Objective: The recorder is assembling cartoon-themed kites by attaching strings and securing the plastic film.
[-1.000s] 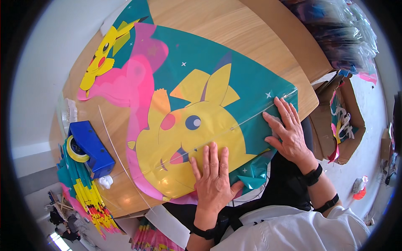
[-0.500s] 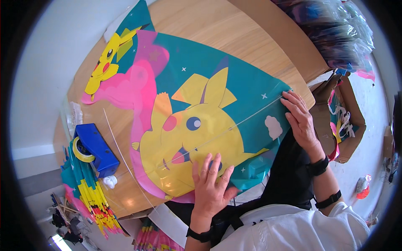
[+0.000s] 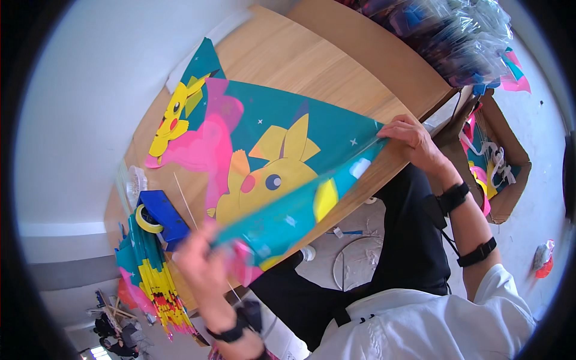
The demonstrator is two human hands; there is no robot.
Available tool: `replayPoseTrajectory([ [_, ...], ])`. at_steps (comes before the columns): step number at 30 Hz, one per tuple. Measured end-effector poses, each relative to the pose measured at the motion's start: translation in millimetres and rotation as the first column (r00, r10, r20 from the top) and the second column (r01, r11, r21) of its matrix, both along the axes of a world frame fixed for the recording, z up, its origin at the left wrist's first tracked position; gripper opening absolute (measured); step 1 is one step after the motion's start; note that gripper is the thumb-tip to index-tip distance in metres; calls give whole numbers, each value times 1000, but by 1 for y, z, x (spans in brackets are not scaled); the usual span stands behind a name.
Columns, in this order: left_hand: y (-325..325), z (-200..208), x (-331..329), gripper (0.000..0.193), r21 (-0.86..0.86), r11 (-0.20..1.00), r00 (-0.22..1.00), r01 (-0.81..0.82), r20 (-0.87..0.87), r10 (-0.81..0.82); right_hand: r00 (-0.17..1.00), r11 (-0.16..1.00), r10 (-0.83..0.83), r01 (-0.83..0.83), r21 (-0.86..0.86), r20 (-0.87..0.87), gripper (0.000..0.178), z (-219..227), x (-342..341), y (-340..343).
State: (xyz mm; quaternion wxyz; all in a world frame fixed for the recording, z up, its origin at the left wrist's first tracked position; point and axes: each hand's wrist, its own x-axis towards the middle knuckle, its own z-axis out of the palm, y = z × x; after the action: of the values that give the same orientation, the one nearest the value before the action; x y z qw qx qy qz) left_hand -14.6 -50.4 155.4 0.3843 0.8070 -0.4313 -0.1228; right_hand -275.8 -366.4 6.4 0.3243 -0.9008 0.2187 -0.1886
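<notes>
A thin teal kite sail (image 3: 342,129), printed with a yellow cartoon character and pink clouds, lies across the wooden table. Its near part is folded back over the rest in a long flap (image 3: 288,222). At the sail's right corner, my right hand (image 3: 411,135) has its fingers closed on the edge, at one end of the fold. My left hand (image 3: 204,261) is at the flap's other, lower-left end, smeared by motion, so its finger positions are unclear. Close by that hand, a thin white rod (image 3: 185,201) rests on the table.
A blue tape dispenser (image 3: 171,219) with yellow tape stands at the table's left edge, above hanging bundled teal and yellow sails (image 3: 153,282). Clear plastic packages (image 3: 450,36) are piled at the upper right. An open cardboard box (image 3: 513,180) with sails stands right of the table (image 3: 318,48).
The sail's near part has been folded over, away from me, off my lap. My left hand has moved left, and my right hand has closed on the right corner.
</notes>
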Motion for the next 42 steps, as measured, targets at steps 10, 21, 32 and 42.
replayPoseTrajectory([
  [10,-103,-46,169,20,-58,997,992,-53,115,59,935,675,-267,8,737,235,12,-7,43,-25],
  [21,-119,-65,147,29,79,935,438,-347,895,87,965,703,-250,125,700,78,14,-16,69,-44],
  [32,-76,-147,47,65,475,880,873,29,416,-254,913,105,-407,94,990,-44,14,-8,67,-37],
  [42,-70,-152,44,66,461,884,907,-75,400,-131,755,175,-649,269,947,-95,18,-11,72,-19],
])
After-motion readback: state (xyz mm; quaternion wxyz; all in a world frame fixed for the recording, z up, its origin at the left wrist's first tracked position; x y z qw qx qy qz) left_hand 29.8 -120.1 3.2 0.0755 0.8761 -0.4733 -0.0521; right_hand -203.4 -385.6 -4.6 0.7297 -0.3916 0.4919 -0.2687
